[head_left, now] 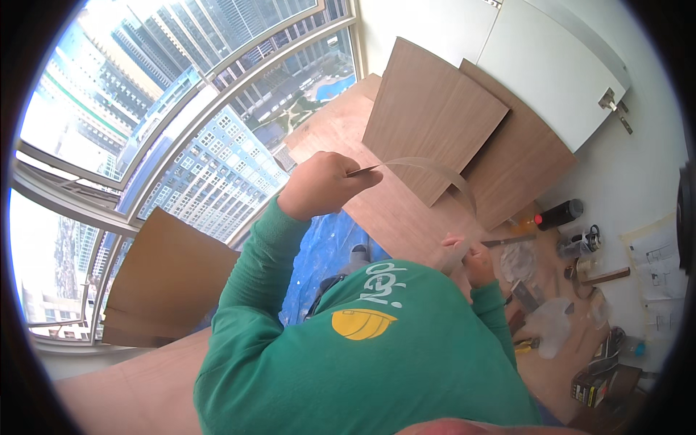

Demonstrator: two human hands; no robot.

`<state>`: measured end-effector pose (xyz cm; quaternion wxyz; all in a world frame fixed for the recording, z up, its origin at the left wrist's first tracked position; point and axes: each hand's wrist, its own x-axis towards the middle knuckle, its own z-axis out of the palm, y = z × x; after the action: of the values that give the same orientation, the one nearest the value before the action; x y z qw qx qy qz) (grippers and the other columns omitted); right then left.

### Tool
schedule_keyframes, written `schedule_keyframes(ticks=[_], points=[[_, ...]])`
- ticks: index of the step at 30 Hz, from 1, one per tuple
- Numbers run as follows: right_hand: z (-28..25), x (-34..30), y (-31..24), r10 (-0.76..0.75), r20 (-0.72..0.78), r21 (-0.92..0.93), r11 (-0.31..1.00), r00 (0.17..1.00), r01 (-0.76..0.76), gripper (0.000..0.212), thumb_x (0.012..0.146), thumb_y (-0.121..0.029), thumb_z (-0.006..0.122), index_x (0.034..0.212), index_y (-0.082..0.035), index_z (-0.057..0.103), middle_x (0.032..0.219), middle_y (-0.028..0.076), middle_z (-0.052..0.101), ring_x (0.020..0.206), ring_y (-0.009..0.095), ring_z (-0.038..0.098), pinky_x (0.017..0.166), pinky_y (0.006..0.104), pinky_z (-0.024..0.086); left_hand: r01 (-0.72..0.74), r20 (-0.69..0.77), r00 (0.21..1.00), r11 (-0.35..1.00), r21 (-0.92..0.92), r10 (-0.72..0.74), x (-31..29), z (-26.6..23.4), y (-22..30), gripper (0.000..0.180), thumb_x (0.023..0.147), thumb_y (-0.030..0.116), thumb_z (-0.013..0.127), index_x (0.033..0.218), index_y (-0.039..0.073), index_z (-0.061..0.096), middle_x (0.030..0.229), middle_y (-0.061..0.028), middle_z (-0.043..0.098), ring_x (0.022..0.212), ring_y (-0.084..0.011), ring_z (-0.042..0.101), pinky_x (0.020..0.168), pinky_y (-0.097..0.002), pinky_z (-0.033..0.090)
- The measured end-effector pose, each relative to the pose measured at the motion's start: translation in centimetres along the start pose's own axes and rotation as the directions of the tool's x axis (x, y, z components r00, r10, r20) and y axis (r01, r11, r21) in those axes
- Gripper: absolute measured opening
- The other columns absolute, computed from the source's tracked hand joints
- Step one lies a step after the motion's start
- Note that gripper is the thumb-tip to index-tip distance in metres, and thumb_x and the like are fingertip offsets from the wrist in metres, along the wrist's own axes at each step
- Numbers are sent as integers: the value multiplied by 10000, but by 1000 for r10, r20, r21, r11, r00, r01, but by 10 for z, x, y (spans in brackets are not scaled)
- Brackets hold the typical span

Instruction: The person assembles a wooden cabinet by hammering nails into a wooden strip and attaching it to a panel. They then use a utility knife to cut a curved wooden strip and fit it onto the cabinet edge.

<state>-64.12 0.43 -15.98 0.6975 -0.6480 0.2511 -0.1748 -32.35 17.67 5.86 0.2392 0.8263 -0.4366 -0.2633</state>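
A thin, pale, flexible strip [458,181], like wood edge banding, bends in an arc between my two hands. Raised at the left, my left hand [322,186] pinches one end between thumb and fingers. Lower and to the right, my right hand [477,262] is closed around the strip's other end, close to my body; some of its fingers are blurred. Below the arc lies a wood-coloured board [406,221]. Beyond it, a brown wood-grain panel [431,109] leans over a second brown panel [518,156].
White cabinet doors [551,65] stand behind the panels. On the right are a black bottle [562,214], a clear jug [580,243], crumpled plastic [551,326] and several tools. Blue sheeting [322,246] covers the floor below. A brown sheet [170,283] leans by the windows at left.
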Motion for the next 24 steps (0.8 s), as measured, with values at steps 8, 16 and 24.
schedule_keyframes(ticks=[8, 16, 24], points=[[-3, -23, 3, 69, 136, 304, 946, 988, -108, 565, 1052, -497, 568, 1211, 37, 661, 934, 67, 643, 941, 210, 676, 876, 345, 546, 91, -70, 995, 963, 254, -76, 5, 9, -104, 466, 889, 483, 790, 761, 37, 743, 603, -91, 645, 564, -222, 658, 588, -392, 516], [-33, -29, -110, 0, -23, -628, 778, 1000, -14, 397, 824, -25, 718, 1213, 3, 643, 1029, 117, 661, 919, 198, 640, 802, 334, 531, -167, 27, 985, 913, 371, 169, 13, 55, -197, 397, 771, 459, 825, 747, 77, 723, 772, -110, 657, 805, -335, 651, 716, -469, 512], [-102, -86, -224, 130, -166, -770, 603, 978, -211, 176, 795, -48, 704, 935, 38, 641, 787, 99, 631, 727, 163, 613, 691, 303, 484, -294, 75, 954, 955, 23, 292, 8, 45, -151, 299, 727, 300, 837, 793, 50, 686, 766, -112, 630, 770, -309, 623, 690, -440, 483]])
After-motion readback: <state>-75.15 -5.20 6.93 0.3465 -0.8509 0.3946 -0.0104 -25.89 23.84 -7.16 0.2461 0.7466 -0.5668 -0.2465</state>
